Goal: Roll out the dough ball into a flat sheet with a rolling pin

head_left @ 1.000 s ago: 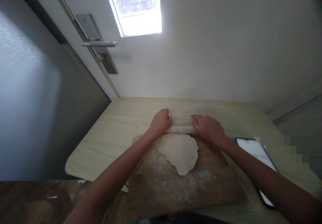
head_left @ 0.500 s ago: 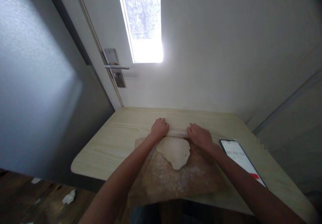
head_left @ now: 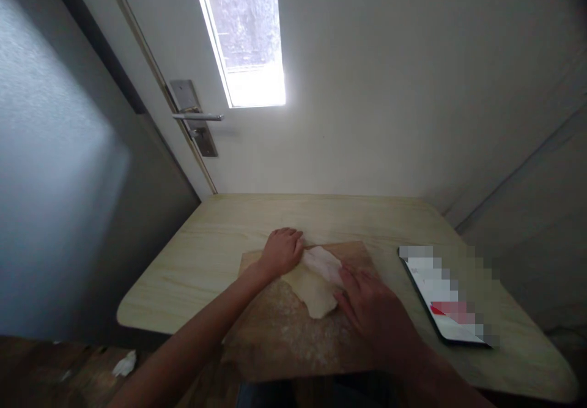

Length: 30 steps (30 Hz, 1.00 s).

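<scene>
A pale sheet of dough (head_left: 316,295) lies on a floured brown board (head_left: 279,341) on the light wooden table (head_left: 206,261). A pale rolling pin (head_left: 323,260) lies slantwise across the dough's far part. My left hand (head_left: 280,252) is curled over the pin's left end. My right hand (head_left: 373,313) lies flat with fingers stretched out, pressing on the pin's right end and the dough's near right edge.
A phone (head_left: 443,310) with a lit screen lies on the table right of the board. A white door with a metal lever handle (head_left: 197,116) and a narrow window stands behind the table. Scraps of paper (head_left: 123,364) lie on the dark floor at left.
The rolling pin has come towards me over the dough and turned slantwise. My right hand has drawn much nearer, and the left only a little. The view has shifted slightly.
</scene>
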Tool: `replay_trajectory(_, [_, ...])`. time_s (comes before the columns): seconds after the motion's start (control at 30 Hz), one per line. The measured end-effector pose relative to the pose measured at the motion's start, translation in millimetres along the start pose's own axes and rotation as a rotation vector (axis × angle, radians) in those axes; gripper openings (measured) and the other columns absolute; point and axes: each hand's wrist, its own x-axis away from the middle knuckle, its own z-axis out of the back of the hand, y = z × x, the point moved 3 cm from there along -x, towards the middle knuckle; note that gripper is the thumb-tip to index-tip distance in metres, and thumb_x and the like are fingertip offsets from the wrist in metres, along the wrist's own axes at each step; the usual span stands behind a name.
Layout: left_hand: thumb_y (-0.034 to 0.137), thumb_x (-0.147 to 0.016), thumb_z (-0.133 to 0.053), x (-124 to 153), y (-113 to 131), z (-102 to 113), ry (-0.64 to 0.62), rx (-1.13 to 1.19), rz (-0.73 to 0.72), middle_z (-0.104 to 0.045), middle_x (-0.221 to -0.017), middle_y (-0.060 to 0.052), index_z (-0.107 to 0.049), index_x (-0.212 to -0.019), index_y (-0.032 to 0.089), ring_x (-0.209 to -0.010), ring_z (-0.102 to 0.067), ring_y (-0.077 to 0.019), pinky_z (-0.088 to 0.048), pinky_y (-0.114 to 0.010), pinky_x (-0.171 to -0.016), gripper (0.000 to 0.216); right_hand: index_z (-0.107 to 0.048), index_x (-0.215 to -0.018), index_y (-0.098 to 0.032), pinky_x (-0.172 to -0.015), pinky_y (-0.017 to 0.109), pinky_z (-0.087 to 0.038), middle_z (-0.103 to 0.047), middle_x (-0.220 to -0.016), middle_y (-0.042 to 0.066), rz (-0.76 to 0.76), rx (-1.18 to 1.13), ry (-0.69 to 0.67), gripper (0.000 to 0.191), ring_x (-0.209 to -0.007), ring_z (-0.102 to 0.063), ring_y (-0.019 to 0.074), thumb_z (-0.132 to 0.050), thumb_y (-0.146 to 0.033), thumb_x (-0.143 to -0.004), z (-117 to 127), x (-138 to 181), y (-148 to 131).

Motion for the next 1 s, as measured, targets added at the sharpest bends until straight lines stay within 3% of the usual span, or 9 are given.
replay_trajectory(0.17, [0.025,-0.078,-0.031,-10.4,8.1,3.7,0.042,-0.059,-0.002,-0.058,-0.102,-0.006,-0.047,-0.11,0.018,-0.107,-0.042,-0.0216,-0.024,-0.042,-0.092,0.037,-0.044,-0.11,-0.01,-0.078,0.036,-0.044,-0.049,-0.116,0.014,-0.058,-0.042,0.03,0.039,-0.101,-0.048,0.0228,-0.036,-0.034,-0.08,-16.5,12.2,-0.5])
replay_trajectory(0.3, [0.026,-0.075,-0.034,-22.0,14.7,5.4,0.047,-0.081,-0.011,-0.06,-0.1,-0.004,-0.044,-0.113,0.019,-0.108,-0.04,-0.0212,-0.019,-0.042,-0.095,0.04,-0.037,-0.117,-0.011,-0.082,0.037,-0.042,-0.048,-0.117,0.012,-0.082,-0.101,0.012,0.046,-0.106,-0.044,0.0218,-0.036,-0.037,-0.08,-26.3,15.7,8.4])
replay_trajectory(0.63, [0.028,-0.076,-0.032,-52.4,21.3,-4.8,-0.011,-0.065,-0.04,-0.063,-0.087,-0.003,-0.043,-0.114,0.021,-0.084,-0.055,-0.017,-0.028,-0.038,-0.089,0.04,-0.015,-0.131,-0.015,-0.093,0.045,-0.028,-0.033,-0.13,0.01,-0.043,-0.154,-0.085,0.059,-0.12,-0.025,0.0228,-0.033,-0.04,-0.08,-32.6,5.4,34.4])
replay_trajectory(0.8, [0.028,-0.075,-0.034,-67.3,21.4,-11.6,-0.059,-0.026,-0.025,-0.061,-0.094,-0.002,-0.045,-0.111,0.022,-0.084,-0.054,-0.0177,-0.036,-0.032,-0.078,0.039,-0.006,-0.132,-0.018,-0.094,0.047,-0.024,-0.027,-0.132,0.009,-0.045,-0.188,-0.154,0.063,-0.121,-0.021,0.0224,-0.033,-0.042,-0.08,-36.1,0.8,46.0])
replay_trajectory(1.0, [0.029,-0.075,-0.035,-83.6,24.3,-15.9,-0.096,0.012,0.039,-0.055,-0.105,-0.002,-0.041,-0.114,0.023,-0.093,-0.05,-0.0175,-0.038,-0.029,-0.076,0.039,-0.004,-0.132,-0.024,-0.095,0.05,-0.019,-0.02,-0.135,0.007,-0.133,-0.234,-0.212,0.064,-0.123,-0.014,0.0223,-0.031,-0.047,-0.079,-46.1,2.9,58.7])
